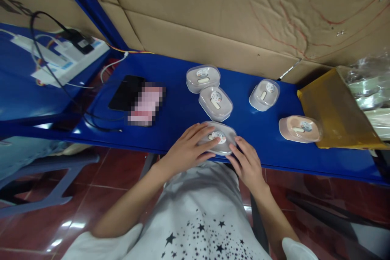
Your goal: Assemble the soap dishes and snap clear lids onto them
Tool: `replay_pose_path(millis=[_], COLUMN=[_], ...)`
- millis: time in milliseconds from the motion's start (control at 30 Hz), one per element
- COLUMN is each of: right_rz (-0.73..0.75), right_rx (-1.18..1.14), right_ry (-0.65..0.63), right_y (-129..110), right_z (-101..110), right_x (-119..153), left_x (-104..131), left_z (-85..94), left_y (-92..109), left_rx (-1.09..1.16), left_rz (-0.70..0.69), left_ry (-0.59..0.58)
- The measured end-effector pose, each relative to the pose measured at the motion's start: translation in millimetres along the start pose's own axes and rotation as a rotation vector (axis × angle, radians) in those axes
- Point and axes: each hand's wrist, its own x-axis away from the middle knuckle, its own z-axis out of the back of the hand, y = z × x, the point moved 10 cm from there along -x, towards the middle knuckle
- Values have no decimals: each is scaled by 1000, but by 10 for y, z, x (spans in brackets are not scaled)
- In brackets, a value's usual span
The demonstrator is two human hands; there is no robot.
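A small clear plastic box with a round label and a white pellet-like piece under its lid sits at the near edge of the blue table. My left hand lies flat over the box's left side, fingers spread on the lid. My right hand touches the box's right edge with its fingertips. Further back stand two similar boxes, one behind the other. A third lies to the right, and a pinkish one at the far right.
A black phone and a blurred pink item lie left of the boxes, with cables running off. A power strip sits at far left. A yellow envelope and plastic bags lie right. Cardboard backs the table.
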Motion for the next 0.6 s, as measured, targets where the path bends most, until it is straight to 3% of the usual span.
replay_pose_path(millis=[167, 300, 433, 500, 600], right_rz=[-31, -58, -52, -91, -250], right_rx=[-49, -13, 58, 109, 272], right_ry=[-14, -76, -183, -152, 15], right_y=[57, 101, 139, 275, 724], right_z=[0, -36, -66, 94, 593], right_x=[-40, -211, -331, -307, -106], left_x=[-78, -87, 65, 171, 238], left_z=[20, 8, 181, 305, 412], left_y=[-44, -86, -120, -199, -400], left_rx=[26, -19, -189, -273, -297], left_rz=[-5, 74, 189, 265, 347], left_ry=[8, 19, 119, 167, 166])
